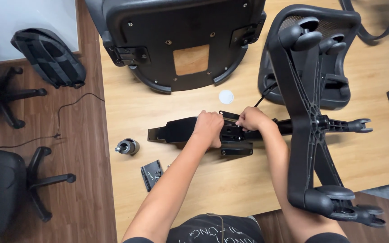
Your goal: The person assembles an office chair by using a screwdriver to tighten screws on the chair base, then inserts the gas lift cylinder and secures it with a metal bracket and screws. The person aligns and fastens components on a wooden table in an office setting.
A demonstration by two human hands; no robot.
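Chair parts lay spread over the wooden tabletop [167, 198], and both hands met at the black tilt mechanism [181, 129] lying flat near the table's middle. The left hand [209, 128] curled over its top, fingers closed around the metal plate and pressing it down. The right hand [251, 119] sat just beside it, fingers pinched shut on something small at the mechanism's far edge; whether that was a bolt or a thin tool could not be told, though a slim black rod [263, 96] rose from the grip toward the mesh backrest [334, 85].

The five-star wheeled base [311, 121] lay tipped on its side to the right, one spoke touching the mechanism's end. The upturned seat pan [181, 40] waited beyond, with a white disc [226, 96] between them. A gas cylinder piece [127, 146] and a small bracket [151, 174] lay to the left.

By the look of it, a fastening on the mechanism was being worked. The next move likely called for steady downward pressure from the left hand while the right turned.
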